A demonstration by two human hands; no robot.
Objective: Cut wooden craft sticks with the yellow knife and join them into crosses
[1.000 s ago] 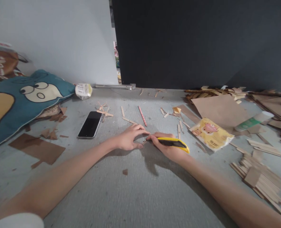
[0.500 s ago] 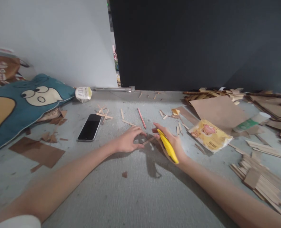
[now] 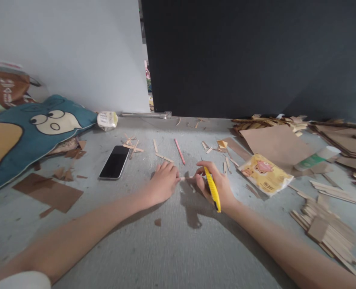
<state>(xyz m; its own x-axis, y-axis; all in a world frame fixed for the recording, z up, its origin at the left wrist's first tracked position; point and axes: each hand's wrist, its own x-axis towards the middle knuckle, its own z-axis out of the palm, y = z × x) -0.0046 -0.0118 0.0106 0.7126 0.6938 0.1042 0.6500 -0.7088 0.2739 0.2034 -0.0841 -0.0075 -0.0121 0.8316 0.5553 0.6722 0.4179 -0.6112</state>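
Note:
My right hand (image 3: 215,185) is closed around a yellow utility knife (image 3: 212,189), whose body points back toward me. A thin wooden stick (image 3: 186,177) lies on the grey floor between my hands. My left hand (image 3: 162,182) presses down on the stick's left end with curled fingers. The knife's tip meets the stick's right end under my right fingers.
A black phone (image 3: 114,161) lies left of my hands, with a pink pencil (image 3: 179,151) and loose stick offcuts beyond them. A yellow tissue pack (image 3: 265,174), brown cardboard (image 3: 276,141) and stacked strips (image 3: 327,228) sit right. A blue cushion (image 3: 24,132) lies far left.
My right hand turned the knife from lying sideways to pointing toward me and brought it back onto the stick. My left hand closed down over the stick's left end.

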